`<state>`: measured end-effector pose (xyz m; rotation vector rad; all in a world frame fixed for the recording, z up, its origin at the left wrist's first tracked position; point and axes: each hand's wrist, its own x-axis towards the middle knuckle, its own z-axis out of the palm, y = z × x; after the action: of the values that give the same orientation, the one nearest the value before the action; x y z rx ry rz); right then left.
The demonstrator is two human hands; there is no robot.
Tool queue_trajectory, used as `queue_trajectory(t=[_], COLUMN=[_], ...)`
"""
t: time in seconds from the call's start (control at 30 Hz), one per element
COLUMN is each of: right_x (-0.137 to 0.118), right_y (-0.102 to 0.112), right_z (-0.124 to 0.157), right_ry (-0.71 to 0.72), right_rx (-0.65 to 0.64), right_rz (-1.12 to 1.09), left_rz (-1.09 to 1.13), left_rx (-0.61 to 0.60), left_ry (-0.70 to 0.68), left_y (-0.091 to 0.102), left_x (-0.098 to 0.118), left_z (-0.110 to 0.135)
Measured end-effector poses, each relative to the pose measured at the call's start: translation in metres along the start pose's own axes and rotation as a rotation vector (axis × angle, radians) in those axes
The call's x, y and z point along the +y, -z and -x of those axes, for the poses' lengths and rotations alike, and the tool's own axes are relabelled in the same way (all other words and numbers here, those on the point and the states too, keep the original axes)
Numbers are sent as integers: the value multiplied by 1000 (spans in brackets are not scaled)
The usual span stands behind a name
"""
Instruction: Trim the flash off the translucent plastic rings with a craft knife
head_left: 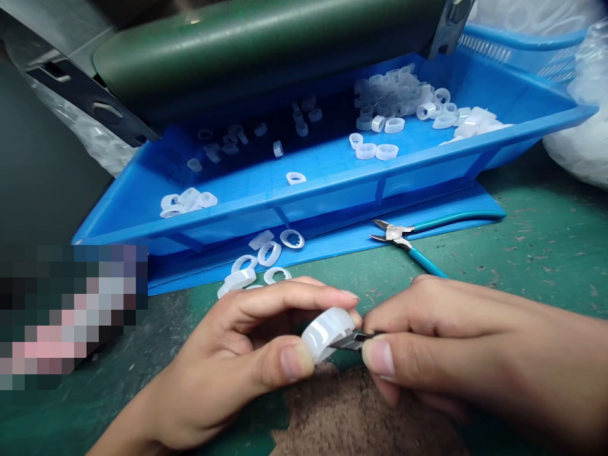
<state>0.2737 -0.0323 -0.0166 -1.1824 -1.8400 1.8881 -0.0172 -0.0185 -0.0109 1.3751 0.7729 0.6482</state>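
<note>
The fingers (294, 296) of the left hand (223, 361) curl closed around a translucent white ring (327, 332) at lower centre of the frame, with the thumb pressed against its near side. The right hand (451, 342) pinches a small metal blade (352, 341) between thumb and forefinger, its tip at the ring's edge; the rest of that tool is hidden in the grip.

Just above the hands, a loose cluster of rings (259, 263) lies on a blue sheet (332, 250). Farther up, a tilted blue plastic tray (285, 193) holds a large heap of rings (394, 95) toward the upper right, with smaller groups and strays across its floor, some in the shadow of a green roller (261, 47).

Teal-handled side cutters (392, 233) lie unheld on the blue sheet. Only one ring is in hand, and many remain in the tray; nothing shows which have been worked.
</note>
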Motion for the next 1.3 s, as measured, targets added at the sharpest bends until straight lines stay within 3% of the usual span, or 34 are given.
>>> queue_trajectory(t=[0.17,0.3,0.43,0.67,0.97,1.13,1.3], right_x=[-6,-9,-7,-10,-3,-21,-32], right_y=[8,14,15,5,3,-3,-7], right_z=[1,-1,-1,-1,0,-13,-22], right_ry=[32,-41,-99,-52,40,41,199], right_rx=[-188,-342,-393,-153,-49,116,248], right_rz=[-142,-241,-287,-188,-68,91,204], left_rz=[-9,8,44,57,30,-5,-8], left_rx=[-36,-60,-65,-25,-7,1,25], left_ry=[-29,-26,-29,-30,-35,-31,-16], left_y=[-2,-2,-1,-1,-2,-3,-2], left_x=[-1,-1,-2,-4,-1,1,0], left_z=[-1,0,3,3,0,1,2])
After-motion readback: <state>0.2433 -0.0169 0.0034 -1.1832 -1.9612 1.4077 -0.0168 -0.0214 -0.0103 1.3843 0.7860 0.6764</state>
